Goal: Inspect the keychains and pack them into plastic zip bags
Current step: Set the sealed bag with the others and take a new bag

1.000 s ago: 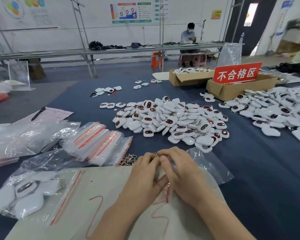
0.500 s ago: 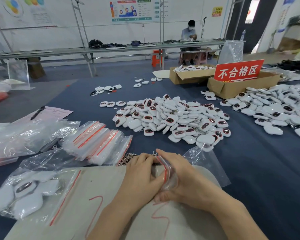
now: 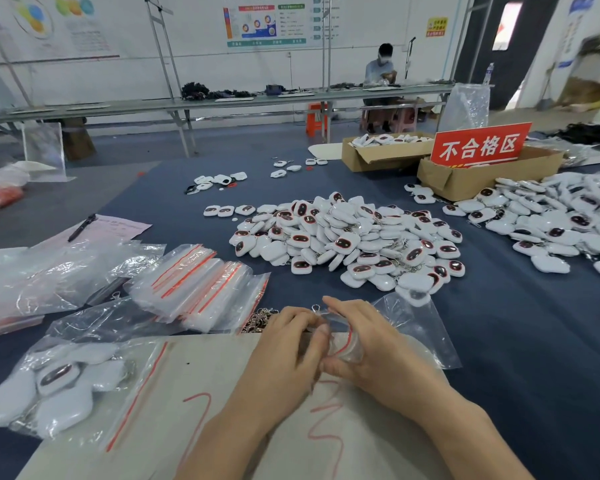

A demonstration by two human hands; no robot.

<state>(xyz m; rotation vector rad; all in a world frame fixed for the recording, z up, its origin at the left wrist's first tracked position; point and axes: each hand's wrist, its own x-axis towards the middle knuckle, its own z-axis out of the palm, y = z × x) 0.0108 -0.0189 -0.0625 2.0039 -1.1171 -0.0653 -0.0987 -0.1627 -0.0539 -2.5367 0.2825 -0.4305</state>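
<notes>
At the desk's near left corner lies a clear zip bag already filled with white keychains, its red seal strip running toward the near edge. Behind it, toward the left edge, sit crumpled clear plastic bags, and farther back a pink paper sheet with a black pen resting across it. Just right of the crumpled plastic, a stack of empty zip bags with red strips fans out on the blue cloth, and a small heap of metal clasps lies at its near right end.

At the middle of the near edge, over a pale board marked with red squiggles, both hands meet. The left hand has its fingers curled closed against a small zip bag, and the right hand has its fingers wrapped round the same bag from the other side, the red strip showing between them. What the bag holds cannot be made out. A loose clear bag lies flat just beyond the right hand.

In the desk's centre is a large pile of white keychains with dark red faces. A second pile spreads along the right edge. Toward the far right corner stand two cardboard boxes; the farther box holds more keychains, the nearer box carries a red sign.
</notes>
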